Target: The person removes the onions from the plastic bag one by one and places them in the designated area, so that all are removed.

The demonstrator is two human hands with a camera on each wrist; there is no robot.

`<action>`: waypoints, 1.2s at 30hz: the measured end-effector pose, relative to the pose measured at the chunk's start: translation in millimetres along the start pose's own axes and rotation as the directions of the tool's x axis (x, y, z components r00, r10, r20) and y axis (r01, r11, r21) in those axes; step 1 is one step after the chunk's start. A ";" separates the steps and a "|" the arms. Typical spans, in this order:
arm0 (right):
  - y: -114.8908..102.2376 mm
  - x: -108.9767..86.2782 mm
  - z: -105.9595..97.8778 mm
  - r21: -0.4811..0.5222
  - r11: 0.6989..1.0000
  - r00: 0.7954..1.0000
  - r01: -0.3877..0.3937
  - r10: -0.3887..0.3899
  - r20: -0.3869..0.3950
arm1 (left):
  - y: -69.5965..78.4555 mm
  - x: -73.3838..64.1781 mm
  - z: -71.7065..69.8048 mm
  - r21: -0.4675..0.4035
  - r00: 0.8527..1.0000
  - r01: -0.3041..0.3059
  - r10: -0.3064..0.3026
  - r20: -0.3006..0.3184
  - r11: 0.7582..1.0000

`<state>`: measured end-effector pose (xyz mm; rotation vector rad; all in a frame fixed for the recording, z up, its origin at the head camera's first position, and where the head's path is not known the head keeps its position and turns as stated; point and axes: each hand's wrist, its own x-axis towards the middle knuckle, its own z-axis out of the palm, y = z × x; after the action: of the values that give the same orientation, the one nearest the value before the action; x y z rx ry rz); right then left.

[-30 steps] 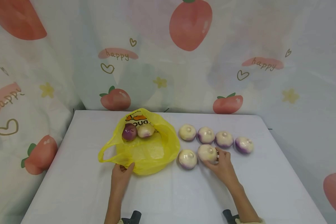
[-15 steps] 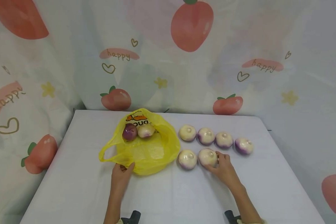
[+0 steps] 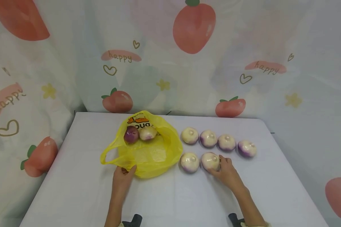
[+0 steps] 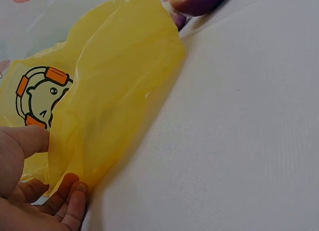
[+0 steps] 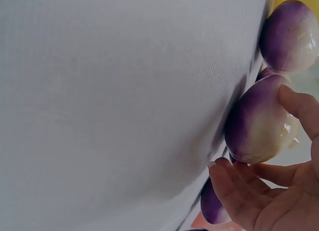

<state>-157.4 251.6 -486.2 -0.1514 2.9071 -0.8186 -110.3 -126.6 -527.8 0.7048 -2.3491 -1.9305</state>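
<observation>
A yellow plastic bag [image 3: 147,159] lies with its mouth open at the left of the table, a dark purple turnip [image 3: 131,135] and a paler turnip [image 3: 148,133] inside. My left hand [image 3: 122,179] pinches the bag's near edge beside the handle; the left wrist view shows thumb [image 4: 32,140] and fingers on opposite sides of the film. My right hand [image 3: 228,174] holds a white-and-purple turnip [image 3: 210,161] at table level, thumb [image 5: 299,104] on one side and fingertips against the other. To its left sits another turnip [image 3: 189,162], close beside it.
Behind the held turnip, several turnips form a row: one [image 3: 190,136] nearest the bag, others [image 3: 208,138] along it, and one [image 3: 247,148] at the right end. A white cloth [image 3: 159,201] covers the table. A printed curtain [image 3: 170,63] hangs behind it.
My right hand has brought its turnip slightly down and toward me, away from the back row and level with the turnip on its left. My left hand has stayed at the bag's edge.
</observation>
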 end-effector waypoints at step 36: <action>-7.5 16.1 -11.2 0.079 0.979 0.968 0.190 -0.173 -0.183 | 4.2 -2.2 -0.7 0.002 1.000 0.012 -0.012 0.000 1.000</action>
<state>-174.4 249.0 -474.2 -0.3600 3.0426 -1.0495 -109.6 -125.9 -523.2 0.7205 -2.3523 -1.9336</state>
